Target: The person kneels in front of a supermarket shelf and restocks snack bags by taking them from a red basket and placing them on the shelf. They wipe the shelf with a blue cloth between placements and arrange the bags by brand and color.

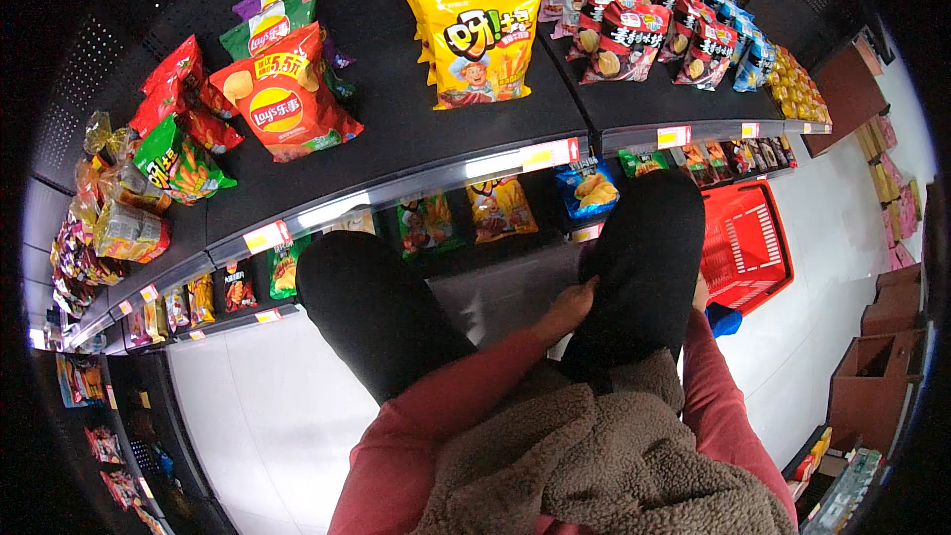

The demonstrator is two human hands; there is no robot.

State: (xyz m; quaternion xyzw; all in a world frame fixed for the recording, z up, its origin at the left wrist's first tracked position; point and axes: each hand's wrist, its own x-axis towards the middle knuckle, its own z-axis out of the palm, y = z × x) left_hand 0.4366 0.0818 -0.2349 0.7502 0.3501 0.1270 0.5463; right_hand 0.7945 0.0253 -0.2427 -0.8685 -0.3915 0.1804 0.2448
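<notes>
My left hand (568,310) rests against the inner side of my right trouser leg (643,260), its fingers partly hidden there. Only a sliver of my right hand (700,291) shows, at the outer side of the same leg. Just right of it stands a red plastic shopping basket (779,238), with a small blue object (722,319) by its near edge. Past my bent knees runs a black shelf (379,119). On it stand a yellow bag of potato snacks (483,44) in a row and a red Lay's chip bag (286,93).
Left on the shelf are a green snack bag (182,163) and clear packs (130,230). Red-black snack bags (628,41) and blue bags (756,59) stand right. A lower shelf holds a blue chip bag (587,189). Brown boxes (873,379) line the right side of the white floor (817,230).
</notes>
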